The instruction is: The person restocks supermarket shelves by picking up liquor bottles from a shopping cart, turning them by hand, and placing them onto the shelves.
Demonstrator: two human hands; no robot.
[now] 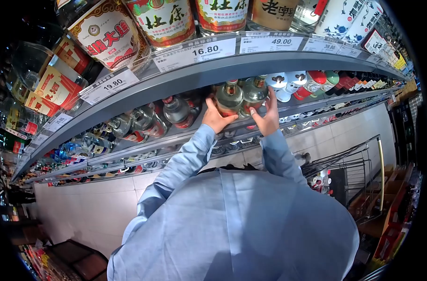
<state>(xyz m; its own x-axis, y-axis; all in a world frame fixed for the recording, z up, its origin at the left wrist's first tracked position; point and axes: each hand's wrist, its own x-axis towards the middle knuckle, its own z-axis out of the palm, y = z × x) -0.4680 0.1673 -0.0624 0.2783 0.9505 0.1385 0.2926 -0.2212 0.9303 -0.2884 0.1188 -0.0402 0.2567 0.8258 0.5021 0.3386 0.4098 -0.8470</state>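
Two clear glass liquor bottles stand side by side at the front of the shelf below the top one. My left hand [216,117] is curled around the left bottle [230,99], thumb across its lower front. Around the right bottle [254,93] my right hand [268,117] closes from the outer side, its thumb near the base. Both bottles look upright, and their caps come close under the upper shelf edge. Part of each hand's fingers is hidden behind the glass. Further left on the same shelf is another clear bottle [177,111] with a red label.
Large labelled bottles [162,23] line the upper shelf, whose grey edge [190,65] with price tags overhangs my hands. White bottles [279,84] and a red bottle [312,84] stand to the right. A wire shopping cart [358,175] is on the floor at right.
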